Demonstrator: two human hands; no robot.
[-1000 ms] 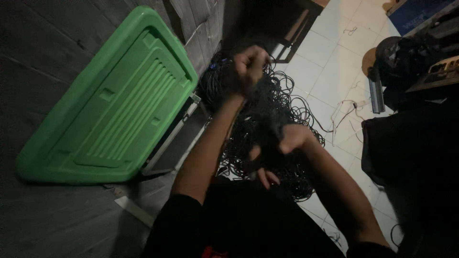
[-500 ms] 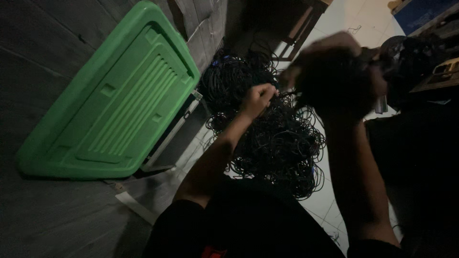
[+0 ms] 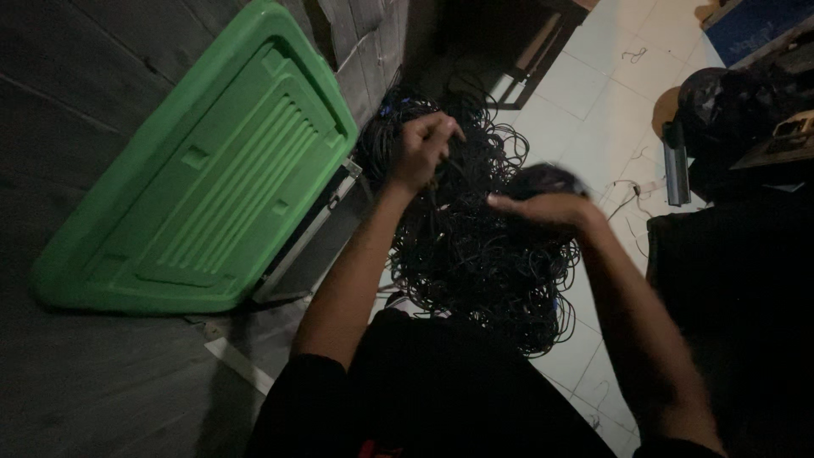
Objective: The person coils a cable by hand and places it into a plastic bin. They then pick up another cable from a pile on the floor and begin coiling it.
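Observation:
A big tangle of thin black cable (image 3: 487, 263) lies on the pale tiled floor in front of me. My left hand (image 3: 424, 151) is closed around strands at the pile's upper edge, pulling them up. My right hand (image 3: 543, 206) hovers blurred over the middle of the pile, with a dark bundle of cable (image 3: 543, 180) wound around it; its fingers point left.
A large green plastic lid (image 3: 212, 178) leans against the dark plank wall at left, with a metal-edged case (image 3: 314, 229) beside it. Dark bags and gear (image 3: 738, 102) stand at right. White tiles (image 3: 593, 85) show beyond the pile.
My right hand came down from high over the pile to its middle. My left hand shifted slightly upward along the strands it grips.

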